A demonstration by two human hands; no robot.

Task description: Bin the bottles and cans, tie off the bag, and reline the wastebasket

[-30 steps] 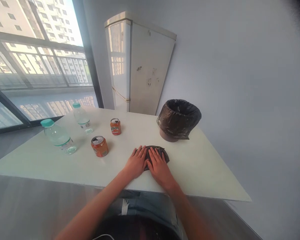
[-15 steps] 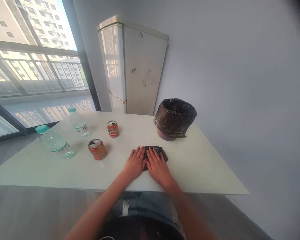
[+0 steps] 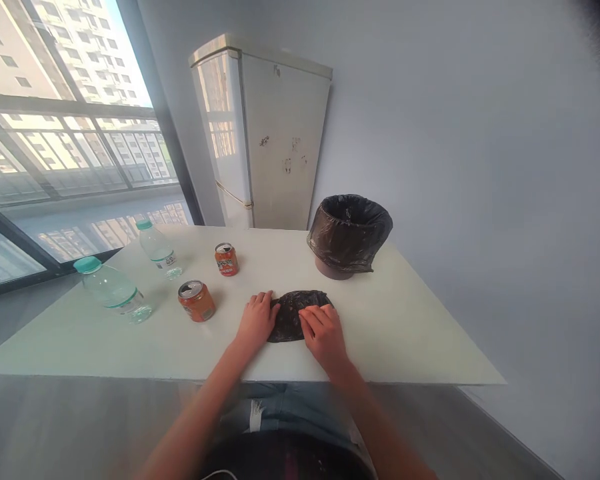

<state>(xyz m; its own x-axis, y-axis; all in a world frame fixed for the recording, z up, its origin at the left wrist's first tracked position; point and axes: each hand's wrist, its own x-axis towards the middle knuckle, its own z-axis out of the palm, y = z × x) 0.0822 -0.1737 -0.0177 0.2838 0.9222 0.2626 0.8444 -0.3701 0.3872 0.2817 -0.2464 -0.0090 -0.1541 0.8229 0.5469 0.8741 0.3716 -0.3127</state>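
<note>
A crumpled black plastic bag point(image 3: 287, 320) lies flattened on the table in front of me. My left hand point(image 3: 258, 319) rests at the bag's left edge, fingers lying forward and thumb touching the plastic. On the right part of the bag is my right hand point(image 3: 324, 331), its fingers curled and thumb drawn in as a pinch on the plastic. The exact fold between those fingertips is hidden. Beyond it stands a bin point(image 3: 333, 270) lined with another black bag point(image 3: 347, 241), whose rim is folded down over the outside.
Left of my hands stand two orange drink cans, a nearer can point(image 3: 197, 302) and a farther can point(image 3: 226, 259). Two clear bottles with green caps, a near bottle point(image 3: 111, 288) and a far bottle point(image 3: 156, 245), stand farther left. A fridge point(image 3: 285, 133) is behind the white table point(image 3: 405, 333).
Both hands lay flat and close together on the bag. They have moved apart, the left to the left edge, and the right fingers have curled in, uncovering the middle of the bag.
</note>
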